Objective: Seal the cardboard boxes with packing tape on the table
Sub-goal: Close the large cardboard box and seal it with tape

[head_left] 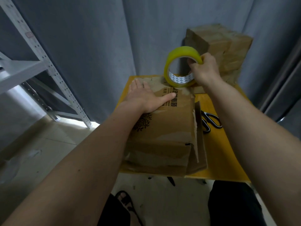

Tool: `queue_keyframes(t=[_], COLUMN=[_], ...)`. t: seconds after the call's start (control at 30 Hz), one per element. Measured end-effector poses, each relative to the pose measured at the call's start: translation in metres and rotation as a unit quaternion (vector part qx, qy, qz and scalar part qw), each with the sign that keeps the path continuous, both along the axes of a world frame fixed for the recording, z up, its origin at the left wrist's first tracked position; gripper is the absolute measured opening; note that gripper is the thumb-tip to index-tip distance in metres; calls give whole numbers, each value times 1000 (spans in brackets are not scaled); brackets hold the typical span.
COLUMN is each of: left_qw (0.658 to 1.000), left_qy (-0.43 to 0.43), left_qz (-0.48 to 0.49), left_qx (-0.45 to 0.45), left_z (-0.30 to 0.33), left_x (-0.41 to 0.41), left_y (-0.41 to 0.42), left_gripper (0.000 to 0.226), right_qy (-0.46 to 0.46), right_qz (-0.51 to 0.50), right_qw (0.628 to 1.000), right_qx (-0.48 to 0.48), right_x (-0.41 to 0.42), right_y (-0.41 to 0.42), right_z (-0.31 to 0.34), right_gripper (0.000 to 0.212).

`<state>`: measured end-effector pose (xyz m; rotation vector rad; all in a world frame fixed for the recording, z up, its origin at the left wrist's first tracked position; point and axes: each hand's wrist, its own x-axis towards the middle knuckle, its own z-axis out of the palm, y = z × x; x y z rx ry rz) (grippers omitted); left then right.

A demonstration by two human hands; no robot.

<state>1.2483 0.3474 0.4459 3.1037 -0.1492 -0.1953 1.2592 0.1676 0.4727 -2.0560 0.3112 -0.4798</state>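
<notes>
Step in hand: taping 1st cardboard box [162, 128], centre of yellow counter [224, 152]. Left hand [145, 97] flat, pressing box top. Right hand [203, 69] grips packing tape roll [181, 66] at box's 12 o'clock edge. Next, likely: draw tape toward 6 o'clock along seam, then cut; scissors [210, 120] at 3 o'clock. 2nd box [228, 46] at 1 o'clock.

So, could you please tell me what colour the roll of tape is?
Translucent yellow tape roll, white printed core; head view.

Black-handled scissors [211, 121]; grey metal shelving [40, 66]
</notes>
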Motion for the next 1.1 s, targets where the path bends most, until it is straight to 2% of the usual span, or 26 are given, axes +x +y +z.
queue_keyframes(t=[0.2,0.3,0.37,0.43,0.5,0.67,0.87,1.1], left_qw=[1000,1000,1000,1000,1000,998,998,999], left_qy=[-4,-12,-13,-10,-13,-6,-6,-1], left_qz=[-6,-12,-11,-10,-10,-13,-17,-9], left_qx=[-10,-11,-7,-12,-23,-56,-61,-53], left_z=[0,-1,-1,-2,-1,-1,0,-1], left_x=[-1,-1,-2,-2,-2,-5,-4,-3], left_y=[2,1,2,2,1,4,3,3], left_gripper=[131,134,137,139,136,124,120,123], right_qy=[-7,-20,-32,-39,-38,-27,6,48], right_qz=[-24,-45,-66,-91,-102,-82,-81,-81], right_qw=[1000,999,997,992,989,987,993,990], right_qx=[-11,-11,-33,-74,-98,-137,-88,-101], right_x=[0,-2,-4,-7,-10,-14,-19,-24], right_y=[-12,-13,-17,-26,-33,-43,-56,-65], right_z=[5,0,-3,-3,-3,-3,-12,-14], right_gripper=[27,18,9,14,18,14,17,16])
